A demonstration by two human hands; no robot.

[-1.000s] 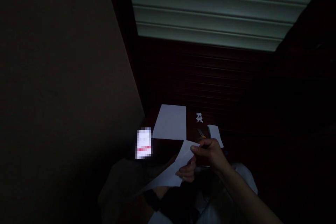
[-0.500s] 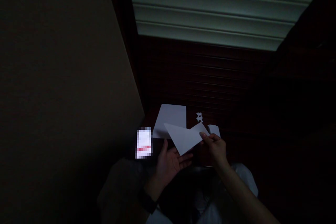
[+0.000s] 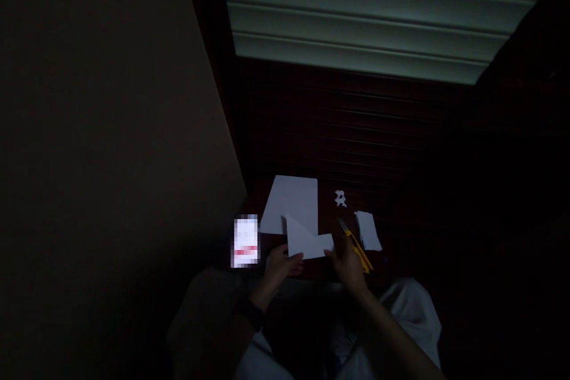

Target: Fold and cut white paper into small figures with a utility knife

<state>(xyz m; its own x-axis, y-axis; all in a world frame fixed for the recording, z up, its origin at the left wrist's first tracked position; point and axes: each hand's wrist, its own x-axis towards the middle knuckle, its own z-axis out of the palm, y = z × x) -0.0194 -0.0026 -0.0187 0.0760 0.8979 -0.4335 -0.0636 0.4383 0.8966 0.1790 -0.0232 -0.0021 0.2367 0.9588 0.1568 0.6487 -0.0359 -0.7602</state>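
Note:
Between my two hands is a folded sheet of white paper (image 3: 307, 244) with a notch-like dip along its top edge. My left hand (image 3: 281, 265) pinches its lower left corner, thumb on top. The right end is gripped by my right hand (image 3: 347, 262), thumb in front. Just beyond my right hand lies a yellow utility knife (image 3: 360, 251), partly covered by that hand. A larger white sheet (image 3: 291, 202) lies flat behind the folded paper, which overlaps its lower edge.
A lit phone screen (image 3: 245, 241), pixelated, is left of my hands. Small white paper scraps (image 3: 341, 198) lie at the back of the dark table, and a stack of white paper pieces (image 3: 368, 230) at the right. A wall (image 3: 133, 101) rises at the left.
The folded paper has come down and turned level. My left hand, open beneath it before, now grips its corner. My right hand has moved left and down, uncovering the yellow knife.

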